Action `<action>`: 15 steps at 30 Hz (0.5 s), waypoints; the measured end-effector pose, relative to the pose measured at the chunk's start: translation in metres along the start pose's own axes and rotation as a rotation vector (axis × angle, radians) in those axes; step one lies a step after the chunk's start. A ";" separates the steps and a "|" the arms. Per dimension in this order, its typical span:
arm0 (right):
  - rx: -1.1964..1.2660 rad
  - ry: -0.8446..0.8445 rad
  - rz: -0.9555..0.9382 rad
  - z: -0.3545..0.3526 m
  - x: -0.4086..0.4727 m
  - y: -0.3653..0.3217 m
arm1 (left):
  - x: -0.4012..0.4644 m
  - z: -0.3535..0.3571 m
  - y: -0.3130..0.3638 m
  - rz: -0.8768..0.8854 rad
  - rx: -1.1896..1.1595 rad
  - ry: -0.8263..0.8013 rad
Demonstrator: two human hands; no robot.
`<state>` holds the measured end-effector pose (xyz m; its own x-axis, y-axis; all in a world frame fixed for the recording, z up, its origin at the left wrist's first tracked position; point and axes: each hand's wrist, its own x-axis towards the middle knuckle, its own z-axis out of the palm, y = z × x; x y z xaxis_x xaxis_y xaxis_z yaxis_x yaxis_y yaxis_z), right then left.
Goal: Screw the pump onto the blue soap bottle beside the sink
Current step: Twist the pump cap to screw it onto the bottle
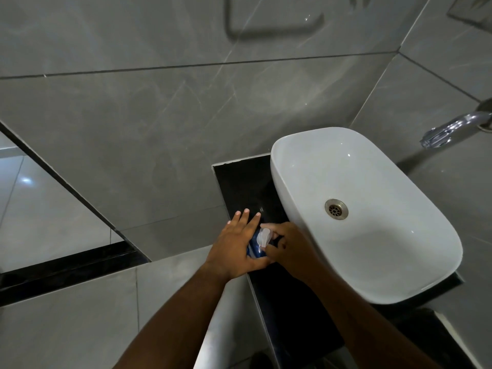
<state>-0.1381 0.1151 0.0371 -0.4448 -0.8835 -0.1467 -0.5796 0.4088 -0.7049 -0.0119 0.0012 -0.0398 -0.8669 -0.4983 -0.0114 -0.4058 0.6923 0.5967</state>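
Note:
The blue soap bottle (255, 247) stands on the black counter (239, 182) just left of the white sink (367, 262); only a sliver of it shows between my hands. A white pump (264, 236) sits on top of it. My left hand (235, 247) lies against the bottle's left side, fingers stretched out, thumb under it. My right hand (288, 247) grips the pump from the right with thumb and fingers. Whether the pump's collar sits flush on the neck is hidden.
A chrome tap (452, 129) sticks out of the grey tiled wall at the right, above the sink. The sink's drain (336, 209) is open. The counter's left edge drops off right under my left hand. A towel ring (266, 33) hangs high on the wall.

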 end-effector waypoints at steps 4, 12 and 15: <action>-0.004 0.039 0.012 -0.001 0.003 0.002 | 0.000 0.001 0.000 -0.008 -0.017 -0.001; -0.090 -0.017 -0.041 -0.009 0.014 0.000 | 0.001 0.000 0.002 -0.006 -0.045 0.004; -0.098 -0.005 -0.018 -0.011 0.016 0.000 | 0.000 -0.001 0.002 -0.002 -0.050 0.000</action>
<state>-0.1530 0.1034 0.0424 -0.4308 -0.8918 -0.1384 -0.6512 0.4134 -0.6364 -0.0127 0.0020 -0.0382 -0.8664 -0.4993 -0.0126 -0.3924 0.6648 0.6357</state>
